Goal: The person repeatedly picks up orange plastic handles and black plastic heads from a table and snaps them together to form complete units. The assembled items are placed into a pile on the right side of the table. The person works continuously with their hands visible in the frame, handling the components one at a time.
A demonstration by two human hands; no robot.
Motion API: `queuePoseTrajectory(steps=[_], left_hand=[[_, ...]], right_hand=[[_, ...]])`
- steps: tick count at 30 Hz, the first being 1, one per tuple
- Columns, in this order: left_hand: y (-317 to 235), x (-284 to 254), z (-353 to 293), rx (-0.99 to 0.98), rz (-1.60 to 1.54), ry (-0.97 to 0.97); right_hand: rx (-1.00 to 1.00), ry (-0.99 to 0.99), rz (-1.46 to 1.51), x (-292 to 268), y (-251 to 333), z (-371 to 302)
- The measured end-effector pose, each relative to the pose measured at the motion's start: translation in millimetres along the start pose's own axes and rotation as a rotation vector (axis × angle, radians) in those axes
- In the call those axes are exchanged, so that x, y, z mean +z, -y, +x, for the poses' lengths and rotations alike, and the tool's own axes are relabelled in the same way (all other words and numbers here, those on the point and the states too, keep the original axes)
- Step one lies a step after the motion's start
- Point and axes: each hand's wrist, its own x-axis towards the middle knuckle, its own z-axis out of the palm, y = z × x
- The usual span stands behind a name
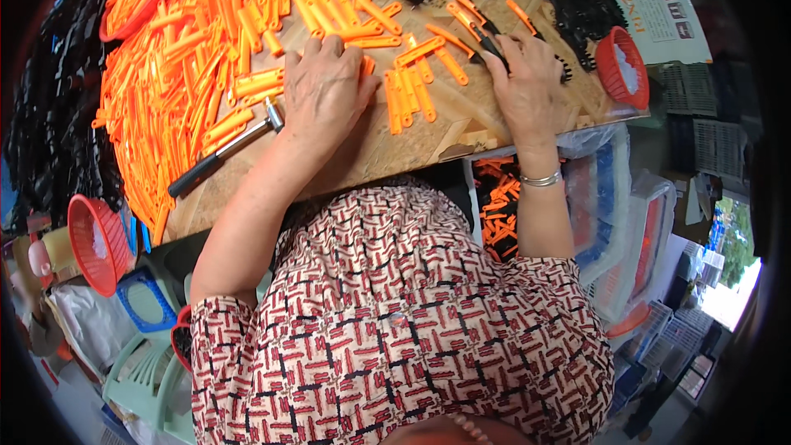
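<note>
Orange handles (424, 99) lie beside half-curled hands (324, 89) (529, 86), whose hold I cannot tell, brown tabletop (354, 155) showing toward its near edge.

From where I sit, I make out slim orange plastic handles (408, 103), rounded at the ends, lying flat in a loose cluster toward the middle of the desk's (350, 161) near edge, one across the tops of others. More orange shows partly covered just left of them. To their right, I can see several black-and-orange pieces (488, 41) lying slantwise, their orange ends toward the desk's far edge; the join on the nearest is hidden from me.
</note>
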Motion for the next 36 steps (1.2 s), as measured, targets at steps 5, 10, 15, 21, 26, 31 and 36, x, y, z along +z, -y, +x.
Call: queuePoseTrajectory(steps=[5,10,15,21,26,31,36], left_hand=[[0,-14,4,-0.173,-0.449,-0.070],[3,-33,-10,-0.407,-0.841,0.011],[3,-37,-33,-0.514,-0.911,0.022],[9,-37,-41,-0.365,-0.879,-0.015],[12,-35,-38,-0.488,-1.119,-0.041],[7,-42,-28,-0.509,-1.095,-0.024],[10,-48,-26,-0.516,-1.114,-0.024]], right_hand=[[-0.060,-0.096,0.137,27,-5,53],[-0.074,0.049,0.433,74,6,119],[-0.285,0.044,0.179,73,62,145],[-0.212,-0.013,0.312,105,47,158],[0.445,0.548,1.423,50,43,150],[0.808,0.949,2.011,54,45,112],[0.769,0.777,1.881,59,71,83]])
